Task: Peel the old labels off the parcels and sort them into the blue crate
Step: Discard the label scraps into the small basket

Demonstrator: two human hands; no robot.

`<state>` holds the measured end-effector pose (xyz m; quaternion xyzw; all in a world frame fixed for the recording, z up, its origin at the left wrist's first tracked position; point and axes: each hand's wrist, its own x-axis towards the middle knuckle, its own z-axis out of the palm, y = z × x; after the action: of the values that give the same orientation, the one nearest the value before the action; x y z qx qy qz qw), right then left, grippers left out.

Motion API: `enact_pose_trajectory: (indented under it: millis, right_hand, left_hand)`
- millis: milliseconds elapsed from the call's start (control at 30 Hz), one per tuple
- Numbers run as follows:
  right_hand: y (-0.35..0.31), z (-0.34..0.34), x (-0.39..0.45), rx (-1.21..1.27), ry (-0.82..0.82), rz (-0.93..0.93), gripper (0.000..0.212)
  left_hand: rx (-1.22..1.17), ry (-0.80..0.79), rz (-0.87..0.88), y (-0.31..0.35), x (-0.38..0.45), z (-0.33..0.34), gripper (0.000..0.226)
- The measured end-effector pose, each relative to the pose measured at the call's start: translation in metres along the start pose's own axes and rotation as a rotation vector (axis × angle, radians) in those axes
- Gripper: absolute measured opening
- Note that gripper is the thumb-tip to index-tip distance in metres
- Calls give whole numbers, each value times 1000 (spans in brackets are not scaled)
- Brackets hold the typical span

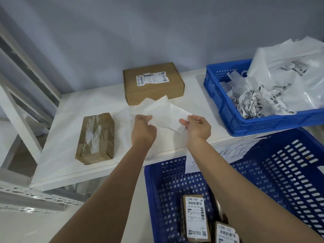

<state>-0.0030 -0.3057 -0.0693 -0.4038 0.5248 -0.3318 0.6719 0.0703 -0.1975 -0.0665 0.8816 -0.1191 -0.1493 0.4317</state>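
Above the white shelf (61,137) I hold a white sheet of label paper (166,114) with both hands. My left hand (142,128) grips its left edge and my right hand (198,127) pinches its right corner. A long brown parcel (95,137) with torn label remains lies to the left on the shelf. A brown box (153,83) with a label on top sits behind the sheet. The large blue crate (280,172) below the shelf holds two labelled parcels (195,218).
A smaller blue crate (220,100) at the right of the shelf is piled with crumpled labels and white backing sheets (280,85). A handwritten paper sign (228,153) hangs over the large crate's far rim. White metal racking (21,95) stands at the left.
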Motion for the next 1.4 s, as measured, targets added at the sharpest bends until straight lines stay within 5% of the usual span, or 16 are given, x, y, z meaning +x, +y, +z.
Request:
enact_pose_trajectory:
  millis: [200, 633, 967, 1067, 1233, 1400]
  right_hand:
    - [-11, -7, 7, 16, 105, -142, 17]
    - [-44, -9, 28, 137, 181, -320, 16]
    - [-41, -12, 14, 153, 150, -256, 21]
    - [-40, -8, 8, 128, 135, -339, 10]
    - [-28, -4, -27, -65, 9, -624, 7]
    - [-5, -8, -55, -429, -119, -837, 8]
  left_hand:
    - [46, -107, -125, 11, 1, 0, 53]
    - [108, -72, -263, 9, 10, 3, 57]
    - [600, 171, 258, 29, -9, 16, 47]
    - [231, 236, 359, 39, -17, 16, 21]
    - [-570, -157, -99, 67, -38, 15, 16]
    - [-818, -219, -215, 71, -38, -3, 19]
